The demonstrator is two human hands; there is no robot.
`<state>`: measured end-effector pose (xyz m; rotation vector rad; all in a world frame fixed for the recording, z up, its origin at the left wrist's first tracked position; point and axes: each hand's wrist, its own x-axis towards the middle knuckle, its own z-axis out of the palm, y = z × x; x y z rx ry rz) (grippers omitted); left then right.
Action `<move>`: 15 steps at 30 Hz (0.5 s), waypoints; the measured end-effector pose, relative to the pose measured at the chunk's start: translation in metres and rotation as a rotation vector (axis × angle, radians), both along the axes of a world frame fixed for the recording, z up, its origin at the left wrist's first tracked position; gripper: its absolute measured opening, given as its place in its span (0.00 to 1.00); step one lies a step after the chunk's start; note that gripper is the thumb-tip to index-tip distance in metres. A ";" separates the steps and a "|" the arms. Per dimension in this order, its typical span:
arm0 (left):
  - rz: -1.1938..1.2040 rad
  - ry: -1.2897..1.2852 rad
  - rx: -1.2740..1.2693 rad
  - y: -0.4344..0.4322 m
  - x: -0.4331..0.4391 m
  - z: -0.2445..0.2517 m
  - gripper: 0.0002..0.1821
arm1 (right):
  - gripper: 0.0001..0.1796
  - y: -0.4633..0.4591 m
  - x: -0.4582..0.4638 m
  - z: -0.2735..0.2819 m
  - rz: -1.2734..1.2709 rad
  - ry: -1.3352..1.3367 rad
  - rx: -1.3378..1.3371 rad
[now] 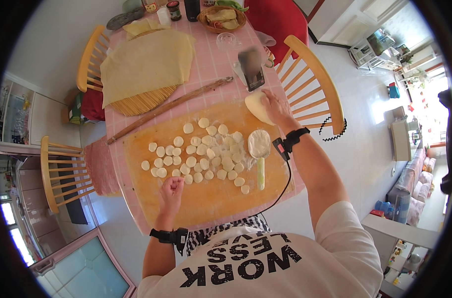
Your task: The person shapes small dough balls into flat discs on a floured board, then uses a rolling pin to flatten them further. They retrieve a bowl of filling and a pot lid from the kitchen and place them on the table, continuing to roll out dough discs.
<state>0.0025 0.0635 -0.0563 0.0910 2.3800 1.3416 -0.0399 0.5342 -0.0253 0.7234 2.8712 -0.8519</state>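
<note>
Many small flattened dough rounds lie scattered over the middle of a floured wooden board. My left hand, its fingers curled together, is just below the lower left rounds; whether it pinches anything is hidden. At the board's upper right corner, my right hand rests its fingers on a large pale dough piece; its grip cannot be made out. A scoop or shallow container of flour lies on the right of the board, with a pale green handle-like piece below it.
A long wooden rolling pin lies diagonally beyond the board. Cloth covers a round woven mat. A propped phone stands near my right hand. Farther back are a basket and jars. Wooden chairs flank the table.
</note>
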 end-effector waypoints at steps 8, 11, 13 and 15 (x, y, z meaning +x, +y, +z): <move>-0.002 -0.015 0.048 0.003 -0.003 -0.004 0.07 | 0.50 -0.036 0.005 0.016 0.068 -0.081 0.114; -0.023 0.026 0.067 0.007 -0.005 -0.002 0.07 | 0.49 -0.042 0.006 0.014 0.048 -0.050 0.151; -0.040 0.050 0.084 0.008 -0.005 -0.001 0.07 | 0.49 -0.044 0.006 0.011 0.047 -0.020 0.170; -0.050 0.046 0.085 0.007 -0.004 -0.001 0.07 | 0.47 -0.043 0.006 0.005 0.031 -0.002 0.180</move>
